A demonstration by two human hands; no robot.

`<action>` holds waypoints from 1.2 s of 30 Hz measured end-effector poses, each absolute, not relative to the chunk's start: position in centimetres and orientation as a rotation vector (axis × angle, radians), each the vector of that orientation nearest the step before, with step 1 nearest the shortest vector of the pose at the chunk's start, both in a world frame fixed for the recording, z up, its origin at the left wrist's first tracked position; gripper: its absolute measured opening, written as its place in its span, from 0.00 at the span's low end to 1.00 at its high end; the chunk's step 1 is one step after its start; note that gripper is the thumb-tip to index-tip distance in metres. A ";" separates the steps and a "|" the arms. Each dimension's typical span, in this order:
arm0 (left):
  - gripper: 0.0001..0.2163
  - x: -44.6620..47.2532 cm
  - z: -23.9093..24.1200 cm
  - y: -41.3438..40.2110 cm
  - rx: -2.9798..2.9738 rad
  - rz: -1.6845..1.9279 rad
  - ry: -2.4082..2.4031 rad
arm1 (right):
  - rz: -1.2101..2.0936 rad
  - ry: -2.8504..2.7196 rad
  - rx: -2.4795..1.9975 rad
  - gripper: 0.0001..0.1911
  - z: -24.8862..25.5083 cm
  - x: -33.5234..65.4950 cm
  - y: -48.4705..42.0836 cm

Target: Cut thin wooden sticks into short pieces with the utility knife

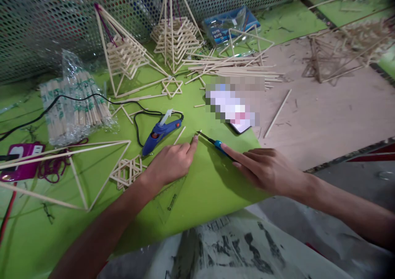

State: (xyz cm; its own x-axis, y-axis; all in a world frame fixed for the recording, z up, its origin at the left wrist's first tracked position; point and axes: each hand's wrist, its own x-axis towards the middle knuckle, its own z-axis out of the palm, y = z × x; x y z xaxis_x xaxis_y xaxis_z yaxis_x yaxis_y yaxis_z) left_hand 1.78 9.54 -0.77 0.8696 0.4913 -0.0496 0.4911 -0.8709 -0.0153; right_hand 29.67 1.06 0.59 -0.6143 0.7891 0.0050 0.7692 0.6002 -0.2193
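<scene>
My right hand (262, 168) is closed round the blue handle of a craft knife (219, 145), index finger laid along it. The dark blade points left, its tip beside the end of a thin wooden stick (200, 131). My left hand (173, 161) pins that stick to the green table with its index fingertip, the other fingers curled; most of the stick is hidden. Just beyond the left knuckles lies another short stick piece (180, 135). A clear triangular ruler (168, 201) is partly under the left wrist. Behind the left hand lies a blue glue gun (162, 131) with a glue stick in it.
Stick pyramids (123, 59) stand at the back by a perforated metal panel (129, 7). Loose sticks (231, 69), a blurred phone (233, 110) and a blue package (231, 24) lie behind. Leftward are bagged sticks (75, 106), a large stick frame (77, 176) and a black cord (98, 96).
</scene>
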 end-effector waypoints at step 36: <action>0.26 1.9 -0.7 9.4 -3.032 0.114 -0.847 | 0.166 -2.805 -1.237 0.31 0.6 29.9 2.9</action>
State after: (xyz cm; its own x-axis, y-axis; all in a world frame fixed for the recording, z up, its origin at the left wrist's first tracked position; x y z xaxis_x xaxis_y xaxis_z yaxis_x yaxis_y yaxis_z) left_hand 1.93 9.42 -0.68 0.8527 0.5173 -0.0720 0.5179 -0.8553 -0.0114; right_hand 29.92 2.86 0.60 -0.6731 0.7392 0.0215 0.7315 0.6698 -0.1276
